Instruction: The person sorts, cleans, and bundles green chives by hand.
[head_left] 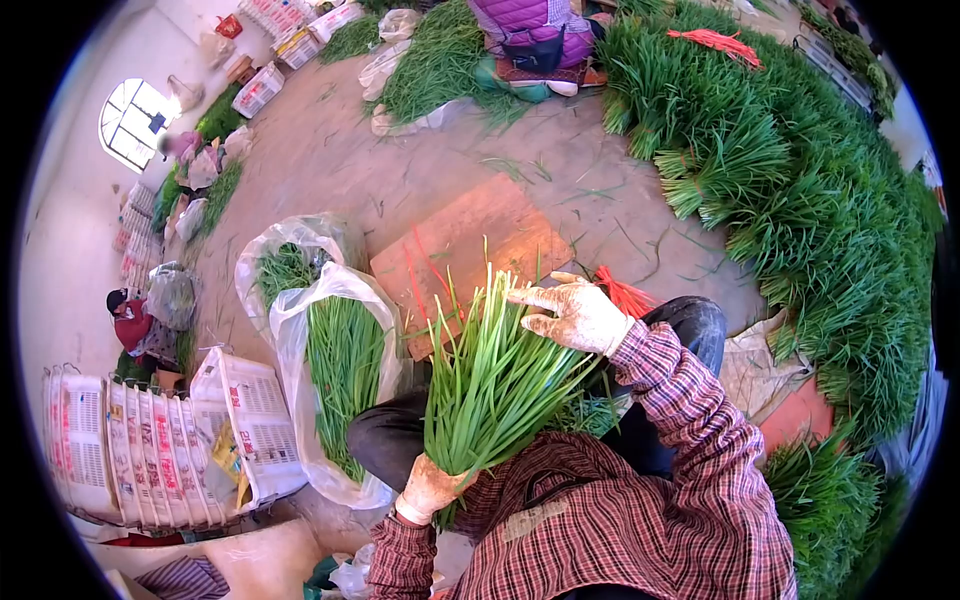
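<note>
1. The left hand (433,487) is curling round the lower end of the green bundle (500,385), some fingers hidden behind leaves.
2. The right hand (575,312) is holding its fingers loosely apart, tips touching the bundle's pale upper ends (dusty hands, those).
3. The green bundle is slanting above the lap, between both hands.
4. Beyond, a wooden board (500,225) is lying flat.
5. Farther off, a person in purple (535,30) is sitting near heaped greens (430,70).
</note>
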